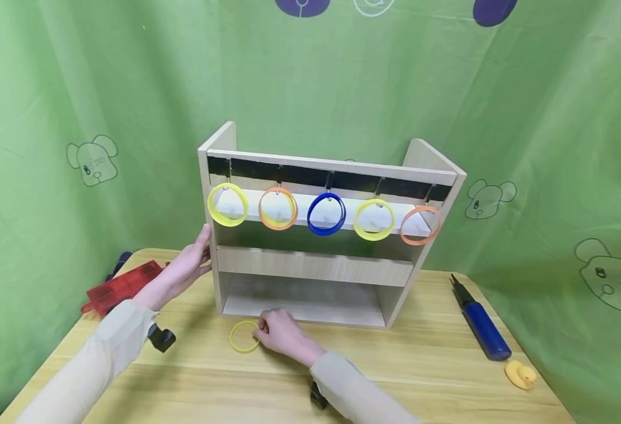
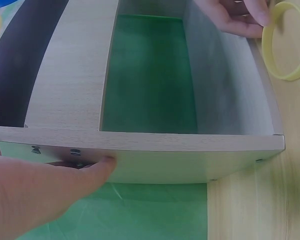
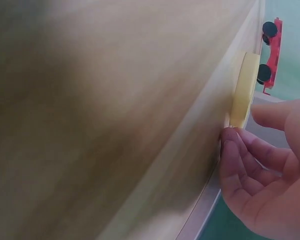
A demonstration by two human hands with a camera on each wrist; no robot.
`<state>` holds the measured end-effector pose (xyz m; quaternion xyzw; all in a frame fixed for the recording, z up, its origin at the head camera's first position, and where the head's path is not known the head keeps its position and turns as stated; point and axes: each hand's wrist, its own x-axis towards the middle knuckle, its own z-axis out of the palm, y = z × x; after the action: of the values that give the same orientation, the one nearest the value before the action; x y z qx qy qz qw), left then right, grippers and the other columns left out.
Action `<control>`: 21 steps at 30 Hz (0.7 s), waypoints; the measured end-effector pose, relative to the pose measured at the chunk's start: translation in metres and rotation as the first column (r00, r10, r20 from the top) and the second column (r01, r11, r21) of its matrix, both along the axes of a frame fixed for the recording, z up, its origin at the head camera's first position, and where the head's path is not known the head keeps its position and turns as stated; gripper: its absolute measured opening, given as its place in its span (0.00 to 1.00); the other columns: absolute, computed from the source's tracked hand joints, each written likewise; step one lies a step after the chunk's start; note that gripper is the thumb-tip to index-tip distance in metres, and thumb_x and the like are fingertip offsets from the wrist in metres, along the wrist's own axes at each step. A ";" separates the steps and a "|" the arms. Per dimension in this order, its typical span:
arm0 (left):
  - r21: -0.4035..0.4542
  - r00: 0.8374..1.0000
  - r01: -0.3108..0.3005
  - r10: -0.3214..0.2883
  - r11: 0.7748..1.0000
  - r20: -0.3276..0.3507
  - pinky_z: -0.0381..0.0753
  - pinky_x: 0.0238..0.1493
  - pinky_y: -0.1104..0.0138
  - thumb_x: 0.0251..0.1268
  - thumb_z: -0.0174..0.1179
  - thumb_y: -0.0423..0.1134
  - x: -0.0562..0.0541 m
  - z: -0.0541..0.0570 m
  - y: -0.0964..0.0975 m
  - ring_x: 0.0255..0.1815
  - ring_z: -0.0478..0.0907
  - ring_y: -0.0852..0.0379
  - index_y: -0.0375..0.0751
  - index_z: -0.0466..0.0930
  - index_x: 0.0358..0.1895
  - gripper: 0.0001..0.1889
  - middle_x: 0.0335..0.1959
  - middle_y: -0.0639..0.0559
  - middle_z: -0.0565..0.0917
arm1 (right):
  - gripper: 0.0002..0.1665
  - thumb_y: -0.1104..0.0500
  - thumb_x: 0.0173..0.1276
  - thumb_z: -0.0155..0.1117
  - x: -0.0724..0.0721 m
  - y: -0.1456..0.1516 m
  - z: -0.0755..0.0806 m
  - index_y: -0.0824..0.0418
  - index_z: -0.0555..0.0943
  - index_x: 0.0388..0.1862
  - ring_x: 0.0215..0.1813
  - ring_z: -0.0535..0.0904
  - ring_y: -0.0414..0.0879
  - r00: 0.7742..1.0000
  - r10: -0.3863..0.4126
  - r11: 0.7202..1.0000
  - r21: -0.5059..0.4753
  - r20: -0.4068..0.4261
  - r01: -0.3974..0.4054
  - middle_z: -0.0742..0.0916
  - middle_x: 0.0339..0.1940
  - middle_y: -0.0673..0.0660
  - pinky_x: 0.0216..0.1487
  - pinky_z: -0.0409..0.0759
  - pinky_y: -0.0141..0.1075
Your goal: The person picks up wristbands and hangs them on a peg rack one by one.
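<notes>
On the table, in front of the wooden shelf unit (image 1: 316, 266), lies a yellow ring (image 1: 244, 352). My right hand (image 1: 284, 333) pinches its right edge with thumb and fingertips, which the right wrist view shows around one end of the ring (image 3: 245, 90). My left hand (image 1: 190, 264) rests against the outer face of the unit's left side panel (image 2: 165, 162), its fingers fairly straight. From hooks on the unit's black strip (image 1: 305, 176) hang several rings, among them a yellow ring (image 1: 228, 222), a blue ring (image 1: 325, 231) and an orange ring (image 1: 413, 242).
A red toy with black wheels (image 3: 275, 55) lies by the table's left edge, beyond my left forearm. Near the right edge are a blue hand pump (image 1: 484, 331) and a yellow rubber duck (image 1: 519, 375). A green curtain (image 1: 310, 76) hangs behind the table (image 1: 225, 391).
</notes>
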<state>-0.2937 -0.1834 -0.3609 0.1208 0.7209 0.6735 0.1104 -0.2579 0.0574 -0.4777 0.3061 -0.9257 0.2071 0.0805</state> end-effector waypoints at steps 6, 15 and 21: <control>-0.005 1.000 0.000 0.000 1.000 -0.001 0.44 0.83 0.44 0.71 0.25 0.73 -0.001 0.000 0.000 0.83 0.40 0.36 0.35 0.37 0.80 0.49 0.81 0.32 0.42 | 0.05 0.63 0.60 0.69 -0.003 -0.002 -0.002 0.59 0.82 0.26 0.25 0.69 0.32 1.000 0.015 1.000 0.022 0.003 -0.015 0.84 0.23 0.49 0.27 0.68 0.18; 0.000 1.000 0.004 -0.004 1.000 -0.012 0.45 0.82 0.44 0.72 0.25 0.71 -0.001 0.000 0.000 0.83 0.41 0.36 0.35 0.38 0.80 0.48 0.81 0.32 0.42 | 0.03 0.67 0.63 0.67 0.004 0.012 0.021 0.62 0.86 0.32 0.26 0.78 0.33 0.997 0.067 0.998 -0.009 0.024 -0.067 0.89 0.28 0.53 0.29 0.75 0.17; -0.009 1.000 0.001 -0.001 1.000 -0.001 0.43 0.83 0.43 0.72 0.25 0.72 0.001 0.001 0.000 0.83 0.39 0.35 0.36 0.36 0.80 0.48 0.81 0.32 0.40 | 0.03 0.68 0.62 0.66 0.013 0.035 0.049 0.63 0.85 0.33 0.31 0.85 0.41 0.995 0.092 0.995 -0.037 -0.043 -0.093 0.90 0.31 0.56 0.33 0.81 0.19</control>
<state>-0.2930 -0.1831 -0.3596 0.1212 0.7240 0.6700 0.1108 -0.2449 0.0926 -0.4285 0.3512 -0.9045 0.2224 0.0957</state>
